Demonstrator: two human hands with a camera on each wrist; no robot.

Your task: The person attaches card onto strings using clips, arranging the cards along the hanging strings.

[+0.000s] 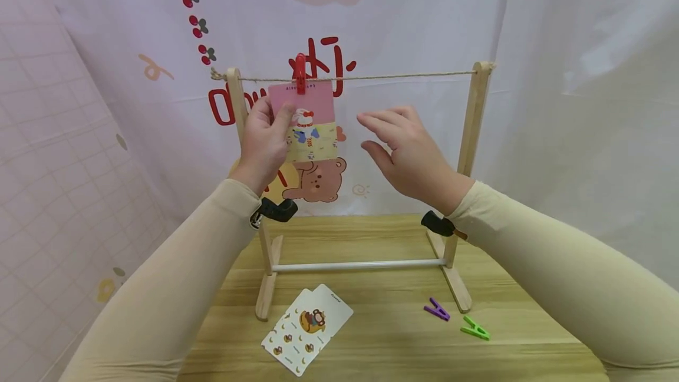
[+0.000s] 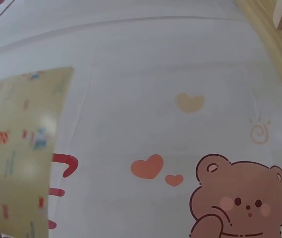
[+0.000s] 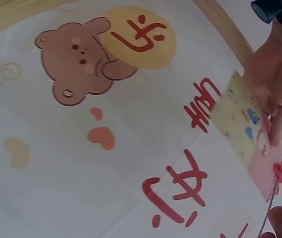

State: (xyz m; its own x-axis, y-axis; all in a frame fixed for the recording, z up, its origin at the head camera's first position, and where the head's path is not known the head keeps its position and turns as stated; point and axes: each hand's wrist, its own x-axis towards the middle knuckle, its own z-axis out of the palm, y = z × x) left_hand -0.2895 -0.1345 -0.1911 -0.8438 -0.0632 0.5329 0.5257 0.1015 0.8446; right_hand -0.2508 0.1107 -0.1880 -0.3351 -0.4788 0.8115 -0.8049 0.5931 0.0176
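Through the head view I am watching the left hand (image 1: 267, 137) pinching the pink-and-yellow illustrated card (image 1: 315, 145) by its left edge, the thumb lying across the front. The card is hanging below the twine (image 1: 403, 76), nearer the line's left end, and a red clothespin (image 1: 300, 74) is clipping its top edge to that line. To the right of the card and apart from it, the right hand (image 1: 405, 146) is hovering with nothing in it; its fingers are reaching nearly straight and lying close together, the thumb standing apart below them. In the right wrist view I am catching the same pinch from another angle, while the left wrist view is showing me mainly the card's yellow part.

The twine is running between the uprights of the wooden rack (image 1: 480, 117), which a white rod (image 1: 361, 265) is joining low down. On the wood-grain table (image 1: 392, 346), white monkey-print paper (image 1: 307, 329) is lying near the rack's left foot; I cannot tell whether it is one piece or two overlapping. A purple clothespin (image 1: 438, 310) and a green clothespin (image 1: 475, 329) are resting near the right foot. Behind, a printed curtain (image 1: 424, 16) is hanging.
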